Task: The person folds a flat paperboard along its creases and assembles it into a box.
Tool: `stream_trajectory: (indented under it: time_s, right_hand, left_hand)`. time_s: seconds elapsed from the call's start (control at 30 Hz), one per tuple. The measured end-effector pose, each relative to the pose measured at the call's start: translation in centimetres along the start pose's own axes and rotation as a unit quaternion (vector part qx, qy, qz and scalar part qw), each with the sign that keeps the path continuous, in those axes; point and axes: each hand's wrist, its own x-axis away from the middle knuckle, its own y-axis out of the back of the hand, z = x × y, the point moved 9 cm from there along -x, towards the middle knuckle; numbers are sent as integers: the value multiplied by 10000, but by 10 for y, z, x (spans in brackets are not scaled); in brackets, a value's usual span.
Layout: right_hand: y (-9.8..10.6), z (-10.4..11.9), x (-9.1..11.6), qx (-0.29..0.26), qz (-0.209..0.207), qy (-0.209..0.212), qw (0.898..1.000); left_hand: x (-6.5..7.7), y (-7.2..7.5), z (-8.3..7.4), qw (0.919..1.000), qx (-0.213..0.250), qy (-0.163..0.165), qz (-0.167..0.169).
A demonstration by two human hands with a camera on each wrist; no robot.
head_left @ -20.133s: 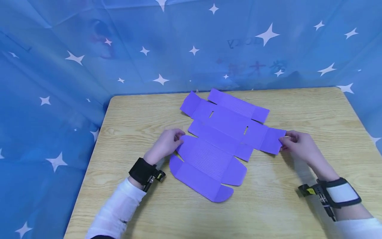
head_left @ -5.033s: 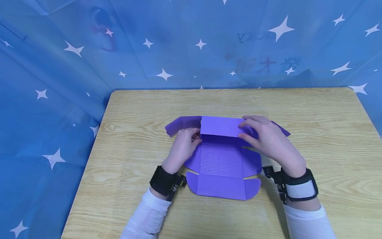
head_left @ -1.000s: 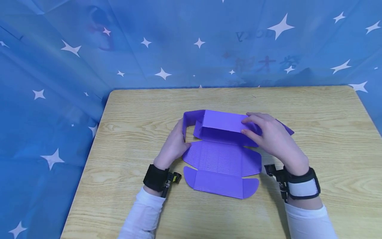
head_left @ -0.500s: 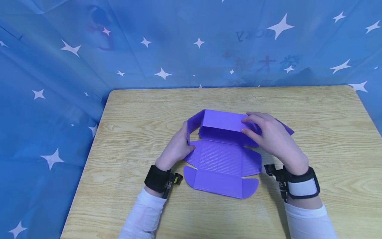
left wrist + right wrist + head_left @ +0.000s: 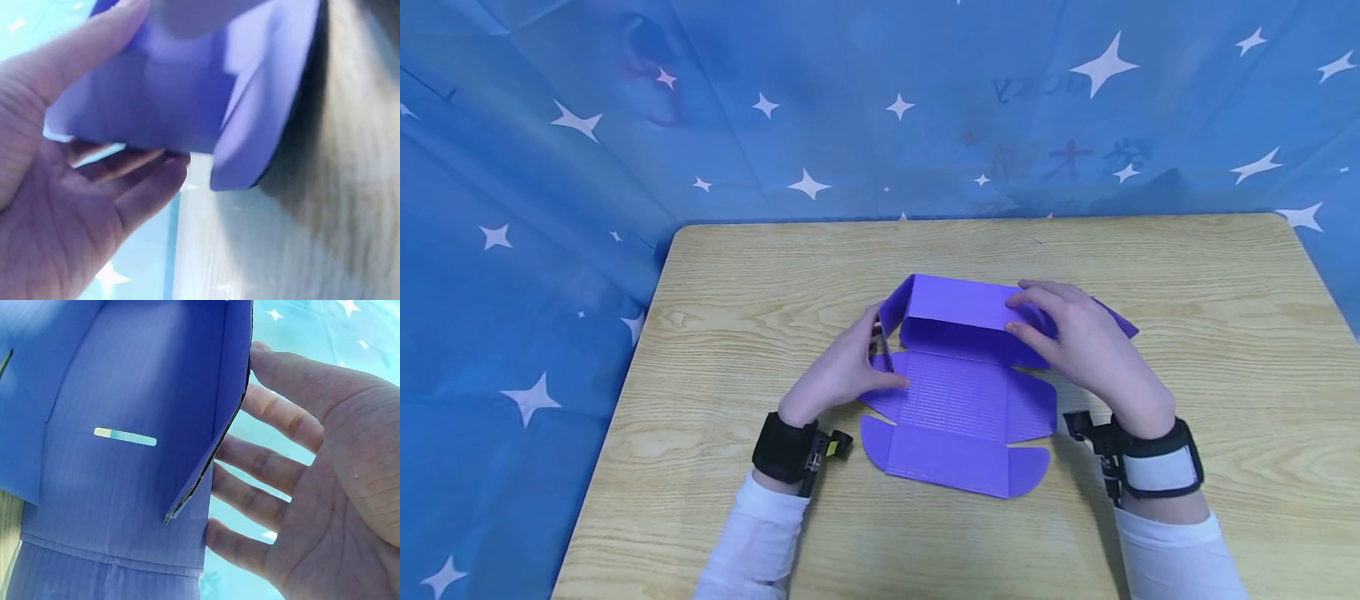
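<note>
A partly folded purple cardboard box [image 5: 955,400] stands on the table, its front panels flat and its back wall raised. From the raised wall, a top strip [image 5: 958,300] leans forward. My left hand [image 5: 838,371] is at the left end. Its fairly straight fingers lie behind the bent side flap [image 5: 144,112], with the thumb on the inner side. At the right end of the strip, my right hand [image 5: 1086,358] holds the raised part, thumb in front and fingers behind. The right wrist view shows a narrow slot [image 5: 125,436] in the wall. The right side flap [image 5: 1116,319] sticks outward.
Beneath everything is a wood-grain table [image 5: 760,283]. A blue cloth with white stars [image 5: 850,83] hangs behind it and on the left. Two rounded tabs flank the box's front panel [image 5: 947,458]. Black straps with small cameras circle both wrists.
Over the last second my left hand has moved slightly right, turning the left flap inward; its thumb now reaches farther. The right hand stays put. Earlier, the box lay flat as a sheet.
</note>
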Motion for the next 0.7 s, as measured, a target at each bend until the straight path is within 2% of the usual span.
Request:
stream_trajectory:
  time_s: [0.1,0.23,0.5,0.7]
  right_hand:
    - [0,0,0,-10,12,7,10000]
    - [0,1,0,8,36,41,10000]
    - [0,2,1,24,100,90,9999]
    - [-1,3,0,48,182,101,9998]
  left_hand:
    - [1,3,-3,9997,216,-98,78]
    - [2,6,-6,9997,109,-240,7]
    - [-4,4,-17,9977,-286,-401,-466]
    - [-10,-3,-27,9944,-561,-308,-842]
